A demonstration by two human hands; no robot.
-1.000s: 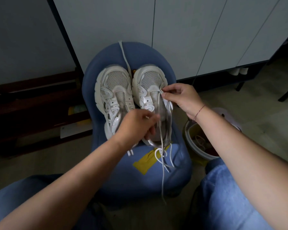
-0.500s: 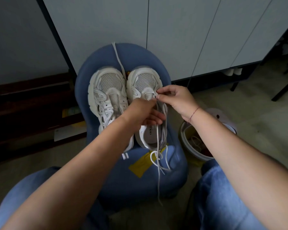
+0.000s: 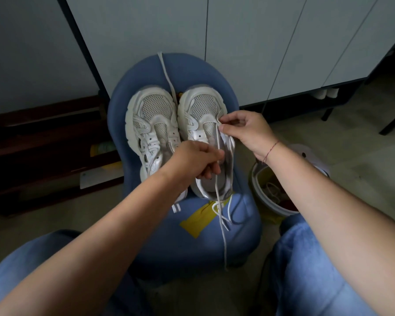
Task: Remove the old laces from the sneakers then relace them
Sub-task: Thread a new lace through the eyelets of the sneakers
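**White lace (image 3: 223, 245) hanging from a pinch over the right sneaker (image 3: 203, 106)**

Blue jeans (image 3: 310, 270) are filling both near corners, and two bare forearms are reaching away from them over a blue chair (image 3: 192, 249). The lace's loose end is dangling past the chair's near edge. Higher up it is crossing a yellow patch (image 3: 197, 222) on the seat, where more of it is lying in loops.

Farther on, the left hand (image 3: 196, 160) is resting over the heel opening of the right sneaker, its fingers curling round the shoe's left edge. Whether they are also touching the lace is not clear. Just beyond, the right hand (image 3: 249, 131) is pinching the lace between thumb and forefinger at the shoe's right eyelet row, its other fingers curling loosely.

The right sneaker and the left sneaker (image 3: 153, 115) are lying side by side on the seat, touching, with toes pointing far. A second lace (image 3: 165, 74) is running from between the toes up over the chair's far edge.

Right of the chair, a white bucket (image 3: 257, 192) is standing on the floor. Pale cabinets (image 3: 146, 30) are lining the far side.
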